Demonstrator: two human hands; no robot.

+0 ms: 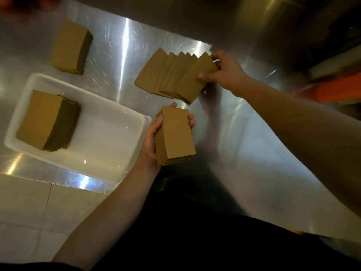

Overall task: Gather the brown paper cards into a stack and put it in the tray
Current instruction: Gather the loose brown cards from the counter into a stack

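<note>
- Your left hand (154, 137) grips a stack of brown cards (176, 135), fingers (192, 121) wrapped round its far edge, held above the steel bench (121, 55).
- Your right hand (222, 72) pinches the top card of a fanned row of cards (172, 75) lying on the bench, just beyond the left-hand fingers.
- White tray (109, 133) sits just left of your left hand w/ a thick card pile (43, 120) inside.
- Another pile (69, 45) rests beyond the tray.
</note>
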